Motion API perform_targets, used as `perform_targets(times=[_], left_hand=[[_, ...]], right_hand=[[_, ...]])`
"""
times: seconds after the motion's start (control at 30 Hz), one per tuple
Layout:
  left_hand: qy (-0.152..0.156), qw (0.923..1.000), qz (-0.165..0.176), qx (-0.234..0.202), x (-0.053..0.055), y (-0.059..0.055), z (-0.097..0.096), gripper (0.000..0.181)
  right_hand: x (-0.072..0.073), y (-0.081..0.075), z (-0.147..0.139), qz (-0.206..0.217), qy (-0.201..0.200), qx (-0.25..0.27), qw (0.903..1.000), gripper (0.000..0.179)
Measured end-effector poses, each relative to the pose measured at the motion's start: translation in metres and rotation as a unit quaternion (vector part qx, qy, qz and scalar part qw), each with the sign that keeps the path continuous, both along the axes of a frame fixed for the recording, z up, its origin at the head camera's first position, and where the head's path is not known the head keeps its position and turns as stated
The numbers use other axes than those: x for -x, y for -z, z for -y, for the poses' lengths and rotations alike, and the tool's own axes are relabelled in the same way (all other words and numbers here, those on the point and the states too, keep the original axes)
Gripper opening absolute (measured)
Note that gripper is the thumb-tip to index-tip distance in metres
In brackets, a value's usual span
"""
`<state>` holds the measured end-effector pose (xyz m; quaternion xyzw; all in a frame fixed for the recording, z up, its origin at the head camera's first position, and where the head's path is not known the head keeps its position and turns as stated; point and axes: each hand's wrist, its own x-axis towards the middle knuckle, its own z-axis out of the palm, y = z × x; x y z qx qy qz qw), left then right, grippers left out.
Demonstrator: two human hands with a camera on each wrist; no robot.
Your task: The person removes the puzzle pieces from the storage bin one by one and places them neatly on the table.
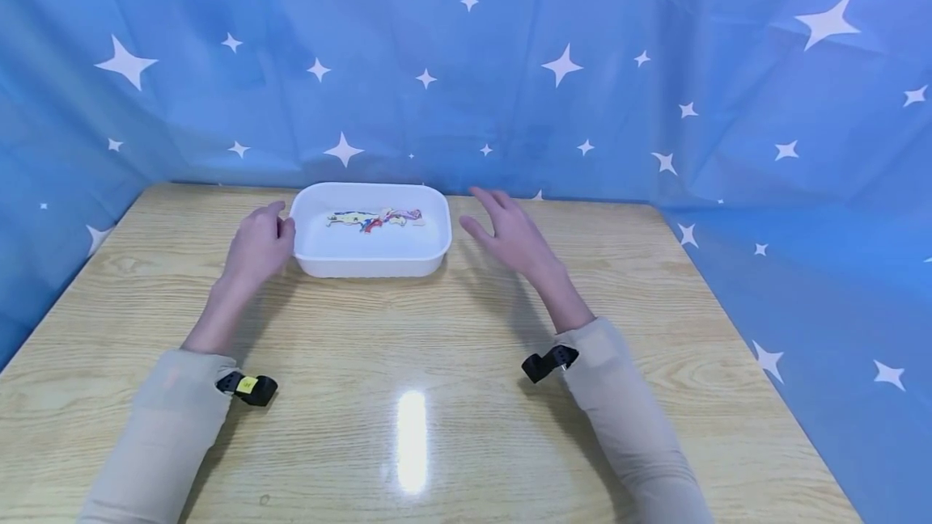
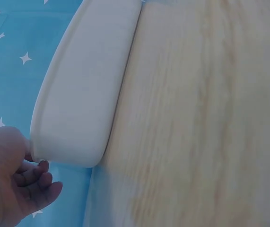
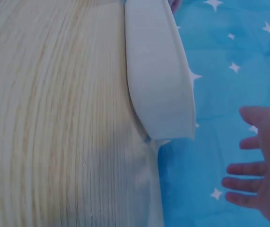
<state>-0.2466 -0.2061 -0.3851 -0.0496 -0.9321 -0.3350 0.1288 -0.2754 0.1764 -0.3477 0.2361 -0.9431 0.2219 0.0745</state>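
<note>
A white plastic basin (image 1: 371, 267) stands on the wooden table near its far edge. Several flat, colourful cut-out pieces (image 1: 374, 219) lie inside it in a loose row, in yellow, red, blue and pink; their kind is too small to tell. At the basin's left end, my left hand (image 1: 258, 241) pinches the rim, its fingers curled in the left wrist view beside the basin's end wall (image 2: 71, 158). Off the basin's right end, my right hand (image 1: 513, 237) hovers with fingers spread, a gap between it and the basin (image 3: 161, 75) in the right wrist view.
The light wood table (image 1: 349, 362) reaches back to a blue curtain (image 1: 466, 87) with white stars, which also hangs along both sides. Black wrist cameras (image 1: 249, 388) sit on both grey sleeves. A bright light reflection shows on the tabletop.
</note>
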Motion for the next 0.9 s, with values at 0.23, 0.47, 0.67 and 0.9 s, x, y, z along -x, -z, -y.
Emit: perform_targets(times=[0.23, 0.47, 0.67, 0.9], left_hand=[[0.046, 0.9984, -0.033, 0.009, 0.001, 0.004, 0.0, 0.026], [0.064, 0.9972, -0.03, 0.023, -0.002, 0.005, -0.007, 0.022], [0.067, 0.9974, -0.016, 0.021, -0.006, 0.005, -0.015, 0.017], [0.065, 0.9977, -0.003, 0.017, -0.009, 0.004, -0.021, 0.039]], right_hand=[[0.004, 0.004, 0.017, 0.01, -0.034, 0.032, 0.9989, 0.06], [0.011, 0.009, 0.033, 0.009, -0.084, 0.076, 0.9936, 0.05], [0.022, 0.014, 0.047, -0.001, -0.105, 0.073, 0.9917, 0.042], [0.032, 0.021, 0.063, 0.032, -0.098, 0.025, 0.9943, 0.04]])
